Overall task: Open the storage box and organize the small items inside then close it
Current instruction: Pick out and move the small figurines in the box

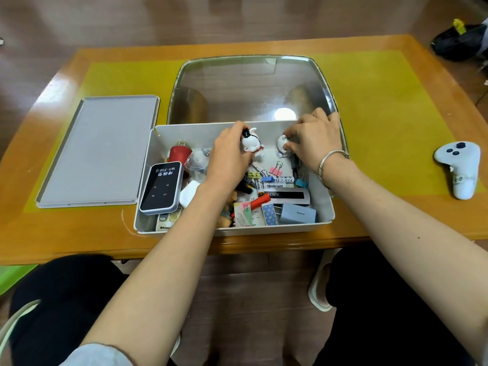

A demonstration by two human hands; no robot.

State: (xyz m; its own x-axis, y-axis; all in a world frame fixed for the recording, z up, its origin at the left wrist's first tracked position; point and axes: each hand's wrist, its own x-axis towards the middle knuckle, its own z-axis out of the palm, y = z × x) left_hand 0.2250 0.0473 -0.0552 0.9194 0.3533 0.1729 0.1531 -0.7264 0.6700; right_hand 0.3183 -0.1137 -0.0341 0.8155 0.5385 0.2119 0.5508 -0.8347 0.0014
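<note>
Grey plastic, the lid (97, 151) already lay off on the bench (383, 122), well left of both grips, so opening was done. The box (323, 207) sat open beneath the hands. The left grip (229, 157) held a white figurine (250, 145); the right grip (314, 140) pinched a smaller one (283, 146) just beside it at the far wall. Clips (276, 170), markers (277, 179) and a router (161, 187) below the grips looked unsorted; most organizing, and closing, seemingly remained.
</note>
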